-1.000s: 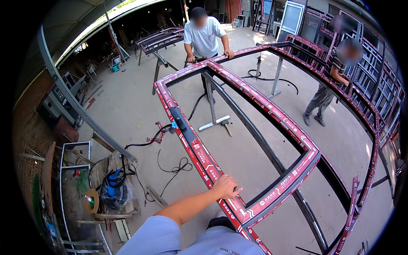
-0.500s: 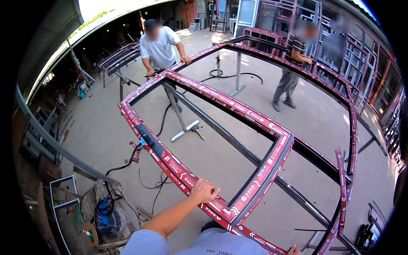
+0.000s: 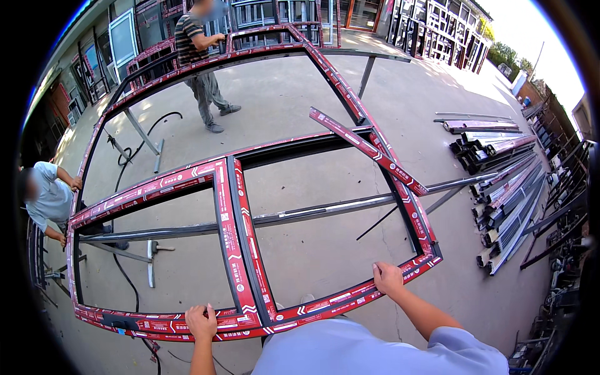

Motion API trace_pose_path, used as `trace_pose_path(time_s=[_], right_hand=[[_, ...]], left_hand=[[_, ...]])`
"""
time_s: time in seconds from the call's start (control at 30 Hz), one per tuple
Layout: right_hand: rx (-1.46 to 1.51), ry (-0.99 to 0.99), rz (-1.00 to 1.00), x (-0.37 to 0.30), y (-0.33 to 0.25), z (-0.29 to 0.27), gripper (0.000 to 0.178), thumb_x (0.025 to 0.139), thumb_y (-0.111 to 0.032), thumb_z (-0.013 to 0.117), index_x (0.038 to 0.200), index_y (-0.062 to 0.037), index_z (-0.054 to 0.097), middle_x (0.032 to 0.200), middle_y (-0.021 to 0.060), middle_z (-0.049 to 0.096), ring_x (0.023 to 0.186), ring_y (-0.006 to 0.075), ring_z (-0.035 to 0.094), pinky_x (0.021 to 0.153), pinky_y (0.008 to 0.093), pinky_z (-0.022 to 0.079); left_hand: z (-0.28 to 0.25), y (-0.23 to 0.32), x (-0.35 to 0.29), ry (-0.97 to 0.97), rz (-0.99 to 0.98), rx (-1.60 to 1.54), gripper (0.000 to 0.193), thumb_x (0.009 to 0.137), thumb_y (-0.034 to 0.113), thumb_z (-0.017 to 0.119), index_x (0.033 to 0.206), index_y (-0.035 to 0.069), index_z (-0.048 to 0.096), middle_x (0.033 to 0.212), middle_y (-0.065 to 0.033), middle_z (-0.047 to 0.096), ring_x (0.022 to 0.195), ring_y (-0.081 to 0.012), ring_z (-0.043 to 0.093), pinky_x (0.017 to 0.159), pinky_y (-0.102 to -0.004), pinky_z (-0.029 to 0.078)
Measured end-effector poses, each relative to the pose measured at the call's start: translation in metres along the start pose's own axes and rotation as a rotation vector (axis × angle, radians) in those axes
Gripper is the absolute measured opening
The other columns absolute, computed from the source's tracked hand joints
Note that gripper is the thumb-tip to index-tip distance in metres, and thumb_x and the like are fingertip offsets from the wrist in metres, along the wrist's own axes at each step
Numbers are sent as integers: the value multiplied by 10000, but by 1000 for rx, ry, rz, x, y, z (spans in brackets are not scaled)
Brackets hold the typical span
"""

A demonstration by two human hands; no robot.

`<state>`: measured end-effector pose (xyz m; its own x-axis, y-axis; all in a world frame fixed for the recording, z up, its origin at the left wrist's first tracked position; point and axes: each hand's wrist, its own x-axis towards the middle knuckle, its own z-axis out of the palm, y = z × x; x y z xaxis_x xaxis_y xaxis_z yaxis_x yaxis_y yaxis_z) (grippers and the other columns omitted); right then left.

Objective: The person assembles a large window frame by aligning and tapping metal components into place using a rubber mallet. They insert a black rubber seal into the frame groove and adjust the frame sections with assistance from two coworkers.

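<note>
A large rectangular window frame of dark metal bars wrapped in red printed protective film (image 3: 237, 250) lies flat at about waist height, held over a pale concrete floor (image 3: 312, 250). The left hand (image 3: 201, 322) is clenched over the frame's near rail, left of where the central upright bar meets it. The right hand (image 3: 389, 278) grasps the same rail close to the near right corner, fingers curled over the top edge.

The near rail runs just in front of the person's light grey shirt (image 3: 350, 350). The frame's left edge reaches a second person in a pale shirt (image 3: 47, 197), whose hands rest on that side. The far edge arcs toward a third person in a striped top and grey trousers (image 3: 203, 69), standing at it with one hand on the rail. A loose film-wrapped bar (image 3: 365, 150) lies slanted across the frame's right part. Under the frame stand slim metal trestle supports (image 3: 150, 262), and a black cable (image 3: 125, 281) trails across the floor.

To the right, the floor is open as far as a stack of long dark and film-wrapped metal profiles (image 3: 506, 187). The film is glossy and striped with white arrows; the bare bars look smooth and matt.
</note>
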<state>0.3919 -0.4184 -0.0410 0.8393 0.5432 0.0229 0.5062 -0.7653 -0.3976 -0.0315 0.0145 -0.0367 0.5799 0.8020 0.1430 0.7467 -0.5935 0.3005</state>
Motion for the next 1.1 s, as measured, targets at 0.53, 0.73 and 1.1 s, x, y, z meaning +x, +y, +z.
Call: trace_pose_path(time_s=[0.53,0.73,1.1], right_hand=[[191,-69,-117,9,-36,35,464,1046,-392,633,1290,-10,734,1073,272,764,973,447,728,869,487,577],[517,-45,-505,6,-180,52,226,1101,-108,534,1152,35,700,1110,156,709,1051,277,674,938,377,522],[631,-331,-823,-121,-413,114,302,1133,-166,486,1166,52,693,1157,191,702,1121,299,669,1014,403,512]], left_hand=[[-20,-9,-41,189,-161,15,367,979,410,643,963,71,783,1208,-145,691,1241,-343,571,1161,-538,365],[-30,-17,-141,111,-157,58,627,1023,511,582,1564,199,528,1649,-177,395,1557,-380,298,1290,-585,187],[18,-243,-582,-463,-1314,-273,362,937,451,690,1091,149,819,1096,-157,780,1052,-374,733,927,-479,579]])
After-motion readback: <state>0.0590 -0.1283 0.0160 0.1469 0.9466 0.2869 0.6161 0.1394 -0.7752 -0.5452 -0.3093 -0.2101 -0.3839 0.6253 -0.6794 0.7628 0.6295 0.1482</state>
